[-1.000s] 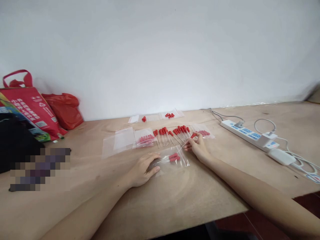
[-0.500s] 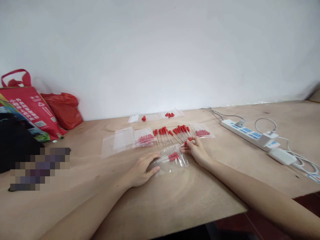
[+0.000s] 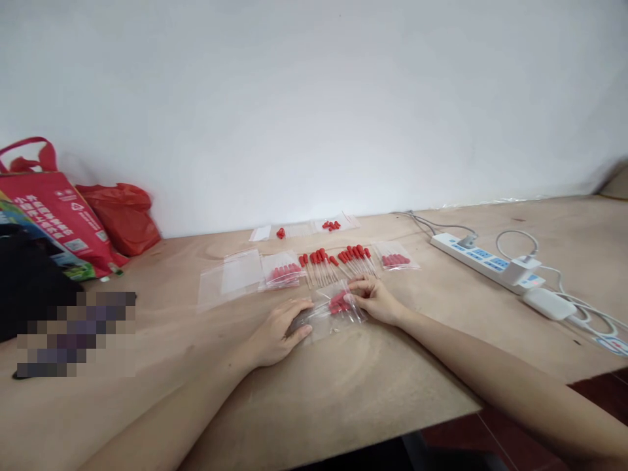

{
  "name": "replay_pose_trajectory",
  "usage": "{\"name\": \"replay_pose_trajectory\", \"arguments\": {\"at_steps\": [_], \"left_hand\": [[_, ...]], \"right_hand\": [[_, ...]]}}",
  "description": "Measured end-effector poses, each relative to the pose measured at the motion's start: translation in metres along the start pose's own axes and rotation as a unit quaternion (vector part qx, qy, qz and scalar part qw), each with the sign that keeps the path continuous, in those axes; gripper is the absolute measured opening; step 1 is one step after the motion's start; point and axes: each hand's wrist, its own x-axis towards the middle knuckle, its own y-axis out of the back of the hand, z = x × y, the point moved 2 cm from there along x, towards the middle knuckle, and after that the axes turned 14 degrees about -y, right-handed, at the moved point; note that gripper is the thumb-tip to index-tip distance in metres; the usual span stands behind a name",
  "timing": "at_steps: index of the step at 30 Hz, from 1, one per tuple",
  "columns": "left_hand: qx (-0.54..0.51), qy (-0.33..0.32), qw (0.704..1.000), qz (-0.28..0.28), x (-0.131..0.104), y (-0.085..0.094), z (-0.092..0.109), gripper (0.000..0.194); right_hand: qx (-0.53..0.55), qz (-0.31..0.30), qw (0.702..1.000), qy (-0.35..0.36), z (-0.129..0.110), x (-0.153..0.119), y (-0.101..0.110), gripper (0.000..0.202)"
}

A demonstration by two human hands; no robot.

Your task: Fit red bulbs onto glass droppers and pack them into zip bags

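Observation:
Low in the middle, a clear zip bag point(image 3: 321, 330) lies on the table with several red-bulbed droppers point(image 3: 337, 304) inside. My left hand point(image 3: 279, 332) grips the bag's left end between thumb and fingers. At the right end, my right hand point(image 3: 375, 299) is closed with its fingertips on a red dropper bulb at the bag's opening. Just beyond lie loose droppers in a left group point(image 3: 320, 265) and a right group point(image 3: 356, 258). Filled bags of droppers flank them, a left bag point(image 3: 280, 273) and a right bag point(image 3: 397, 258).
Flat clear bags point(image 3: 240, 271) lie to the left. Near the wall are loose red bulbs point(image 3: 330, 226) and thin clear tubes point(image 3: 299, 229). A power strip point(image 3: 483, 261) with cables stands right; a red shopping bag point(image 3: 63, 209) and red plastic bag point(image 3: 122, 216) stand left.
My right hand has moved left and slightly down, bringing a red-bulbed dropper into the bag among the others. My left hand keeps its grip on the bag.

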Motion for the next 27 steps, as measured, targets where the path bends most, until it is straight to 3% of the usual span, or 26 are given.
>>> {"name": "replay_pose_trajectory", "arguments": {"at_steps": [2,5,8,11,16,20,24,27], "left_hand": [[0.001,-0.002,1.000,0.002,0.000,0.000,-0.001,0.034],[0.002,-0.008,1.000,0.009,0.000,0.000,-0.001,0.034],[-0.002,-0.019,1.000,0.014,0.001,0.001,0.000,0.035],[-0.007,-0.037,0.999,0.008,0.001,0.000,0.000,0.036],[0.009,-0.029,0.999,-0.020,-0.001,-0.004,-0.004,0.034],[0.014,-0.018,0.999,-0.024,-0.002,-0.004,-0.005,0.035],[0.015,-0.021,0.999,-0.023,-0.002,-0.003,-0.003,0.034],[0.014,-0.022,0.999,-0.022,-0.002,-0.003,-0.002,0.034]], "right_hand": [[-0.017,-0.029,0.998,0.046,-0.001,0.002,-0.001,0.020],[-0.014,-0.049,0.999,0.011,0.000,0.005,-0.007,0.025],[-0.034,0.029,0.997,-0.061,0.002,0.009,-0.012,0.022],[-0.077,0.106,0.990,-0.058,0.002,0.012,-0.010,0.015],[-0.194,0.179,0.964,-0.042,0.000,0.029,0.022,0.013],[-0.341,0.197,0.903,-0.173,0.001,0.054,0.054,0.022],[-0.365,0.194,0.883,-0.221,0.001,0.077,0.063,0.032],[-0.371,0.180,0.881,-0.233,0.000,0.089,0.061,0.028]]}}
